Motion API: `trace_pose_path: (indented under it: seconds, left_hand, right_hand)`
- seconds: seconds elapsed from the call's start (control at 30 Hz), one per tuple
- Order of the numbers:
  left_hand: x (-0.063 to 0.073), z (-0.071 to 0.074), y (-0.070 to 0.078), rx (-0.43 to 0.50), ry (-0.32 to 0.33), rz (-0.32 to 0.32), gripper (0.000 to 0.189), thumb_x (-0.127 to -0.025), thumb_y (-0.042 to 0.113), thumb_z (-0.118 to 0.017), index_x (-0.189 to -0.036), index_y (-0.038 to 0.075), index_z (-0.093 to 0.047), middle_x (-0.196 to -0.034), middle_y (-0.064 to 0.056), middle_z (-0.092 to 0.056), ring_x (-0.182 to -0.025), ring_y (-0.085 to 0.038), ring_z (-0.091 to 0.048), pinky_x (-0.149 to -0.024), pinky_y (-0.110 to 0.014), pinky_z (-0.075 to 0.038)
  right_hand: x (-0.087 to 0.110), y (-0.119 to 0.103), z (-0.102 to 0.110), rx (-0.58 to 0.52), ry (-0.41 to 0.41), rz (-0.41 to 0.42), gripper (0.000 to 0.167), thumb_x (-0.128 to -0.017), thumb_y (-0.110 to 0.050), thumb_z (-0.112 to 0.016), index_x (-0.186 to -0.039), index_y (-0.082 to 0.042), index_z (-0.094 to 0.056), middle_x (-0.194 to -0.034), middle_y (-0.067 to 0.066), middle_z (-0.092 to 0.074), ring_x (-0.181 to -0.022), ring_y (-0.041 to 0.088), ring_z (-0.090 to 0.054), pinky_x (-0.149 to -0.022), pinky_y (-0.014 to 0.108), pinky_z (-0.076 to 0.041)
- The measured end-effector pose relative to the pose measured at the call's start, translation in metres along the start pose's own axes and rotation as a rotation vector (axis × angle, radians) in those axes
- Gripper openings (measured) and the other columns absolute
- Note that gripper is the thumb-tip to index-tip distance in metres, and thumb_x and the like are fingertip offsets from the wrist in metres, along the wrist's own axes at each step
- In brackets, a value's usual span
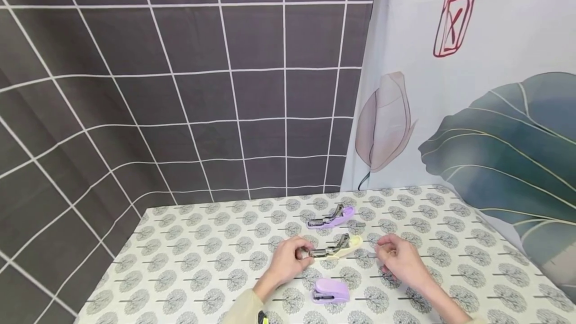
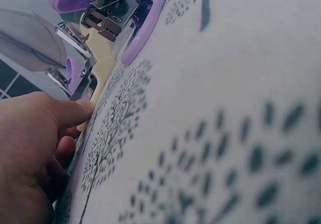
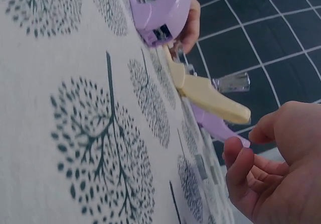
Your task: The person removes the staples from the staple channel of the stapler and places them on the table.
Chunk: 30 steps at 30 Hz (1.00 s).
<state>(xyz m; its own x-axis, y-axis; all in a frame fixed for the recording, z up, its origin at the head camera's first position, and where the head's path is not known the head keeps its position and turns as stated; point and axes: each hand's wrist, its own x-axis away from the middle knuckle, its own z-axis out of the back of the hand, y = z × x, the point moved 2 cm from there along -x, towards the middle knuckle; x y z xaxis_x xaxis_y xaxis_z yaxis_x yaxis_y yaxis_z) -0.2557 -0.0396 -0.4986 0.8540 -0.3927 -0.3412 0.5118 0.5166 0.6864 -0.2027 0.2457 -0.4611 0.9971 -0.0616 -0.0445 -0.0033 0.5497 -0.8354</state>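
A pale yellow stapler [image 1: 350, 248] lies spread out on the table, its metal parts uncovered. My left hand [image 1: 287, 260] pinches its left end between thumb and fingers; the left wrist view shows the thumb [image 2: 75, 112] against that end. To the right of the stapler, my right hand [image 1: 402, 260] hovers apart from it, fingers loosely curled around nothing. In the right wrist view the yellow handle [image 3: 215, 101] points toward this hand. Behind lies a purple stapler [image 1: 344, 216], also spread out. Nearer the body sits another purple stapler [image 1: 332, 290], folded together.
A pale cloth with a grey tree print covers the table [image 1: 202, 259]. At the back hangs a dark grey curtain [image 1: 252, 99] with white grid lines. To the right is a white curtain [image 1: 414, 29] with leaf and flower prints.
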Motion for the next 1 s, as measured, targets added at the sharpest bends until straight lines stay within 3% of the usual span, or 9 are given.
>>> trace_pose_path:
  seconds: [0.13, 0.23, 0.3, 0.43, 0.53, 0.63, 0.77, 0.87, 1.0]
  left_hand:
    - [0.002, 0.005, -0.001, 0.065, 0.009, 0.002, 0.026, -0.077, 0.006, -0.082, -0.101, 0.011, -0.074, -0.091, 0.006, -0.065, -0.065, -0.001, -0.051, -0.069, -0.024, -0.044]
    - [0.006, 0.01, 0.0, 0.103, 0.043, 0.009, 0.027, -0.08, 0.005, -0.08, -0.106, 0.007, -0.073, -0.095, 0.0, -0.064, -0.065, -0.002, -0.05, -0.068, -0.025, -0.045]
    - [0.01, 0.014, 0.002, 0.094, 0.071, 0.016, 0.028, -0.082, 0.004, -0.078, -0.109, 0.005, -0.072, -0.099, -0.001, -0.062, -0.064, -0.002, -0.05, -0.068, -0.025, -0.045]
    - [0.018, 0.021, 0.011, 0.026, 0.095, 0.026, 0.029, -0.084, 0.002, -0.073, -0.112, 0.005, -0.069, -0.103, -0.001, -0.062, -0.066, 0.0, -0.05, -0.072, -0.027, -0.044]
    - [0.025, 0.025, 0.019, 0.068, 0.034, 0.035, 0.033, -0.082, -0.003, -0.069, -0.115, 0.003, -0.066, -0.106, -0.004, -0.062, -0.071, -0.001, -0.052, -0.074, -0.027, -0.045]
    - [0.033, 0.027, 0.028, 0.143, -0.082, 0.041, 0.039, -0.079, -0.006, -0.068, -0.117, 0.001, -0.063, -0.106, -0.005, -0.061, -0.074, -0.002, -0.054, -0.072, -0.025, -0.048]
    - [0.039, 0.026, 0.036, 0.204, -0.214, 0.05, 0.046, -0.075, -0.005, -0.075, -0.118, 0.002, -0.062, -0.105, -0.002, -0.061, -0.075, -0.003, -0.057, -0.07, -0.022, -0.051]
    - [0.043, 0.023, 0.039, 0.205, -0.265, 0.047, 0.048, -0.072, 0.001, -0.082, -0.116, 0.005, -0.064, -0.102, 0.003, -0.061, -0.073, -0.003, -0.057, -0.068, -0.021, -0.05]
    - [0.045, 0.018, 0.039, 0.133, -0.292, 0.004, 0.045, -0.068, 0.009, -0.089, -0.108, 0.011, -0.068, -0.094, 0.011, -0.059, -0.07, 0.0, -0.054, -0.066, -0.018, -0.046]
  right_hand:
    - [0.005, -0.011, -0.008, -0.014, -0.009, 0.074, 0.024, -0.09, -0.002, -0.066, -0.112, 0.007, -0.061, -0.081, 0.006, -0.063, -0.057, 0.018, -0.061, -0.046, 0.029, -0.049]
    - [0.01, -0.018, -0.015, -0.001, -0.036, 0.192, 0.022, -0.09, -0.003, -0.068, -0.109, 0.006, -0.062, -0.081, 0.005, -0.064, -0.056, 0.013, -0.06, -0.046, 0.027, -0.049]
    - [0.013, -0.022, -0.019, 0.012, -0.066, 0.275, 0.021, -0.09, -0.003, -0.068, -0.108, 0.005, -0.062, -0.083, 0.004, -0.065, -0.055, 0.009, -0.057, -0.043, 0.026, -0.047]
    - [0.018, -0.029, -0.026, 0.018, -0.154, 0.366, 0.022, -0.089, -0.003, -0.068, -0.109, 0.002, -0.062, -0.089, 0.003, -0.064, -0.063, 0.006, -0.056, -0.044, 0.026, -0.049]
    - [0.021, -0.034, -0.029, 0.033, -0.21, 0.424, 0.026, -0.088, -0.005, -0.07, -0.111, 0.001, -0.062, -0.095, 0.005, -0.064, -0.076, 0.008, -0.059, -0.058, 0.027, -0.054]
    - [0.025, -0.04, -0.034, 0.051, -0.241, 0.533, 0.029, -0.088, -0.009, -0.073, -0.113, 0.0, -0.062, -0.104, 0.01, -0.065, -0.085, 0.013, -0.062, -0.068, 0.027, -0.054]
    - [0.031, -0.047, -0.042, 0.091, -0.282, 0.592, 0.033, -0.087, -0.012, -0.075, -0.115, -0.002, -0.062, -0.114, 0.013, -0.06, -0.09, 0.027, -0.064, -0.068, 0.029, -0.056]
    - [0.035, -0.052, -0.049, 0.189, -0.275, 0.618, 0.035, -0.084, -0.014, -0.077, -0.115, -0.006, -0.063, -0.116, 0.01, -0.059, -0.094, 0.03, -0.063, -0.075, 0.038, -0.056]
    - [0.039, -0.057, -0.057, 0.277, -0.265, 0.631, 0.038, -0.081, -0.018, -0.08, -0.115, -0.013, -0.064, -0.116, 0.002, -0.056, -0.099, 0.026, -0.06, -0.08, 0.045, -0.054]
